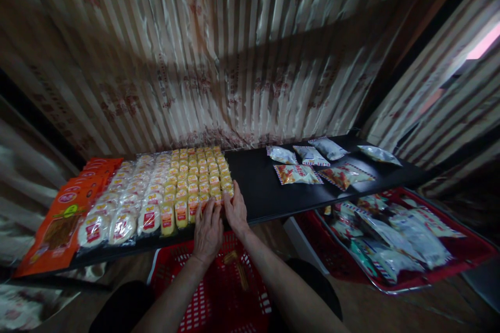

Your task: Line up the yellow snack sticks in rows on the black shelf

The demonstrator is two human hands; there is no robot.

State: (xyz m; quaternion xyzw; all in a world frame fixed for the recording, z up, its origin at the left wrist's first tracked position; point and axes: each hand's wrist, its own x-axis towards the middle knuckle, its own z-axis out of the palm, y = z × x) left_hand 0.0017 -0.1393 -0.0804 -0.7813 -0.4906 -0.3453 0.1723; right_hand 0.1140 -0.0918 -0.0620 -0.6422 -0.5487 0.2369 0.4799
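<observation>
Both my hands rest at the front edge of a black shelf (258, 187), side by side. My left hand (208, 231) lies flat with fingers stretched onto the nearest yellow snack packets (199, 177), which stand in several neat rows. My right hand (235, 210) touches the right end of the front row, fingers curled against the last packet; whether it grips one I cannot make out. Left of the yellow rows lie round white cakes in clear wrappers (125, 208), and beyond them flat orange packets (68, 213).
Several silver and red-patterned snack bags (312, 166) lie on the shelf's right half. A red basket (219, 291) with a few loose items sits below my arms. A second red basket (469, 255) at the right is full of bags. Striped curtains hang behind.
</observation>
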